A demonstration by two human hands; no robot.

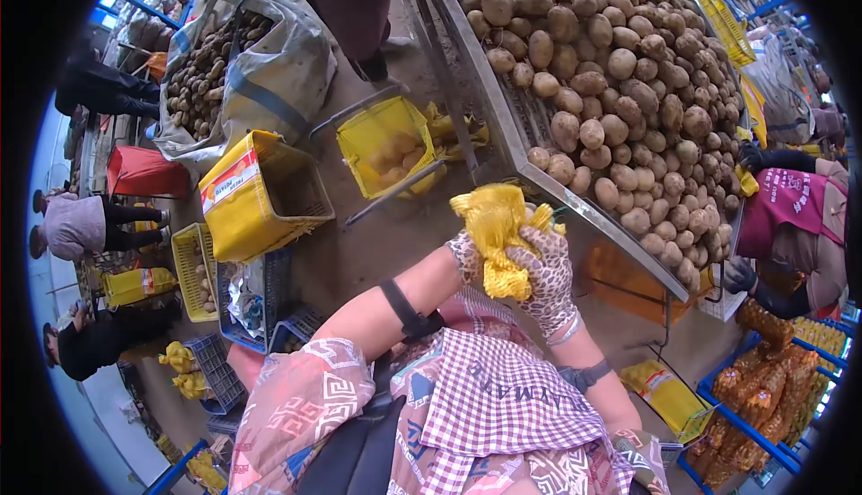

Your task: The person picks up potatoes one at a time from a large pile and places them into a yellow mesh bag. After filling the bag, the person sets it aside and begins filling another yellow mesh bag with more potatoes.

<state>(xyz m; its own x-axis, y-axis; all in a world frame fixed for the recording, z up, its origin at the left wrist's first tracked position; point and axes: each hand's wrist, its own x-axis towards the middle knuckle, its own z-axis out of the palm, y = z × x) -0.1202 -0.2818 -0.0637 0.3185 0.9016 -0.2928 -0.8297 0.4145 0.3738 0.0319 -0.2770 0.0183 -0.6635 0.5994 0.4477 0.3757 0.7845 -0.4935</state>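
In front of my body I hold a bunched yellow mesh bag (496, 225) in both hands. My right hand (545, 284), in a leopard-print glove, closes round its right side. My left hand (465, 257), gloved alike, grips it from the left, its fingers mostly hidden behind the mesh. Just beyond my hands is the corner of a metal-framed table (588, 218) heaped with potatoes (620, 109). To the upper left of my hands, an open yellow mesh bag (359, 127) with several potatoes inside hangs on a metal frame.
On the left stand a yellow potato box (242, 203), a large woven sack (278, 73) of potatoes and a blue crate (256, 311). A co-worker (795, 216) in dark gloves is across the table. Filled orange mesh sacks (759, 387) are stacked at lower right.
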